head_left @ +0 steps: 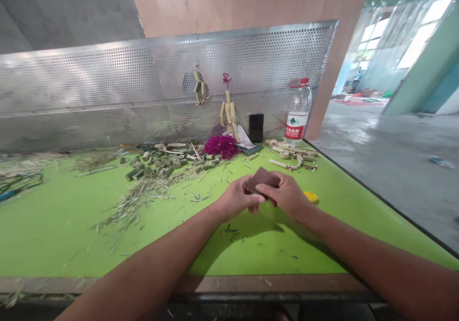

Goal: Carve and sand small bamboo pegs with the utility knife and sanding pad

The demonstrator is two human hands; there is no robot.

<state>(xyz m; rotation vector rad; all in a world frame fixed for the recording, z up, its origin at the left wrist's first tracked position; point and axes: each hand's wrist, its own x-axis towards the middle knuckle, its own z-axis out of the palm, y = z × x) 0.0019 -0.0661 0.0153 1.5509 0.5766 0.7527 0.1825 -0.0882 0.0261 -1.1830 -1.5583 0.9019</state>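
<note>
A folded brown sheet that looks like sandpaper (262, 177) is pinched in my right hand (289, 194), the thumb lying across its face. My left hand (236, 197) is closed against the sheet's left edge, with its thumb pointing at the right hand. Whatever sits between the left fingers is hidden. Both hands are close together, just above the green tabletop (172, 249). A yellow object (311, 197) lies right beside my right wrist, partly covered by it.
Cut stalk pieces (161, 163) and shavings (132, 204) lie left of centre. Behind are magenta fibres (220, 146), a jointed stick figure (229, 110), a hanging figure (199, 86), a dark phone-like slab (256, 128), a bottle (297, 115), pale stick parts (292, 156) and a perforated metal panel (143, 82).
</note>
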